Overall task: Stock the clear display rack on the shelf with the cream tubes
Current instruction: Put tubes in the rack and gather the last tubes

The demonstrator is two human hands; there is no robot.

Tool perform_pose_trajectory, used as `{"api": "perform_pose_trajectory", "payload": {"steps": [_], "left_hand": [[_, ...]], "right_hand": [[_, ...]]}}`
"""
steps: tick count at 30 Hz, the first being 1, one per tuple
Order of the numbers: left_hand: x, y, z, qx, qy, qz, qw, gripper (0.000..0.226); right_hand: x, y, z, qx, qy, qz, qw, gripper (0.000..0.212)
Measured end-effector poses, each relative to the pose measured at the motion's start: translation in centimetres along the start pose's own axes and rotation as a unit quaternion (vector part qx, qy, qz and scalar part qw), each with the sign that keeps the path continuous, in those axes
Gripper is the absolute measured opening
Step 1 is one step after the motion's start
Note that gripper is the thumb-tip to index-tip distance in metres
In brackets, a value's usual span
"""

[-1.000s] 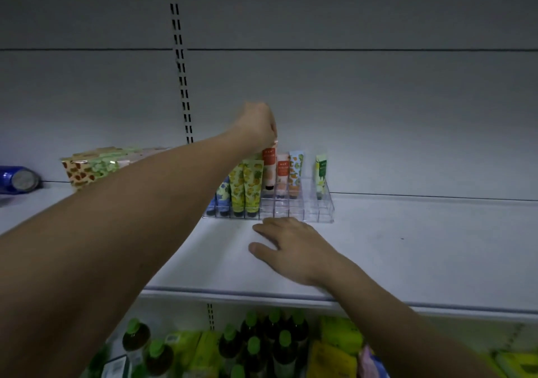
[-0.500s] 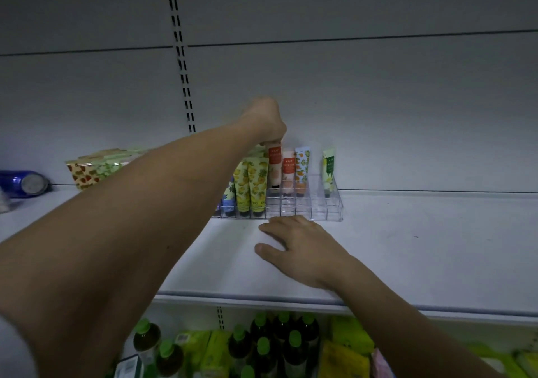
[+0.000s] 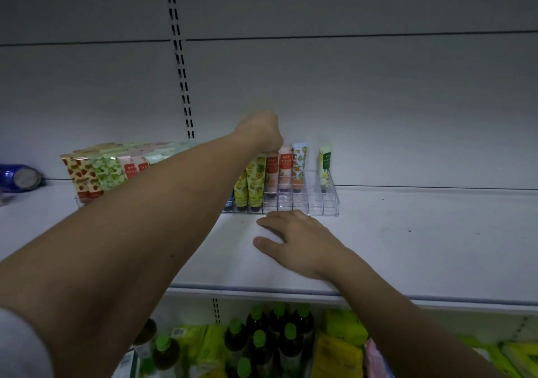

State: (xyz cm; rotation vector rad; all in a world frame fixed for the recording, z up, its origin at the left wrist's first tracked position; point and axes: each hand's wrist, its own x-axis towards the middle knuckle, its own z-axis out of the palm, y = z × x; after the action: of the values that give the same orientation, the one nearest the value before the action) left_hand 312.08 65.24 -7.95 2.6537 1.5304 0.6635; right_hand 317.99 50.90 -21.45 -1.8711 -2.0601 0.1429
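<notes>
The clear display rack point(image 3: 317, 207) stands on the white shelf point(image 3: 422, 246) against the back wall, with several cream tubes upright in it. My left hand point(image 3: 262, 131) reaches over the rack and pinches the top of a red-and-peach tube point(image 3: 271, 174) standing in a back slot. Beside it stand another peach tube point(image 3: 284, 171), an orange-print tube point(image 3: 299, 163) and, apart to the right, a green-and-white tube point(image 3: 325, 165). Yellow pineapple tubes point(image 3: 254, 182) fill front slots. My right hand point(image 3: 300, 239) rests flat on the shelf just in front of the rack, fingers spread.
A second rack full of tubes point(image 3: 107, 168) sits to the left, partly behind my left arm. A blue can point(image 3: 19, 177) lies at the far left. Below the shelf are green-capped bottles point(image 3: 270, 337) and yellow packets point(image 3: 340, 348).
My left hand has lowered the red-and-peach tube down into its slot. The view has shifted slightly; my right hand stays flat in front of the rack.
</notes>
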Motion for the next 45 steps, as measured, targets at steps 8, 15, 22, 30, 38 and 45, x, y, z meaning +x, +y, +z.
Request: {"api": "perform_pose_trajectory", "payload": {"steps": [8,15,22,30,38,45], "left_hand": [[-7.5,-1.2,-2.0,-0.039,0.064,0.060,0.995,0.024],[-18.7,-5.6,-2.7,-0.060,0.007,0.078,0.995,0.026],[-28.1,-11.6,-4.0,-0.136,-0.042,0.020,0.990,0.025],[-37.4,-20.0,4.7,-0.191,-0.144,-0.101,0.966,0.019],[-46.0,-25.5,20.7,-0.181,-0.326,-0.256,0.892,0.024],[-52.4,-26.2,31.2,-0.198,-0.350,-0.329,0.855,0.025]], "right_hand": [[-0.6,-0.9,-0.5,0.014,0.016,0.018,1.000,0.053],[-3.2,-3.9,-1.1,0.158,0.236,0.033,0.958,0.017],[-7.4,-13.1,1.3,0.221,0.181,0.003,0.958,0.025],[-11.3,-15.3,14.8,0.185,-0.088,0.038,0.978,0.021],[-13.6,-13.9,31.5,0.168,-0.301,0.145,0.927,0.033],[-17.6,-12.5,42.1,0.170,-0.397,0.203,0.879,0.028]]}}
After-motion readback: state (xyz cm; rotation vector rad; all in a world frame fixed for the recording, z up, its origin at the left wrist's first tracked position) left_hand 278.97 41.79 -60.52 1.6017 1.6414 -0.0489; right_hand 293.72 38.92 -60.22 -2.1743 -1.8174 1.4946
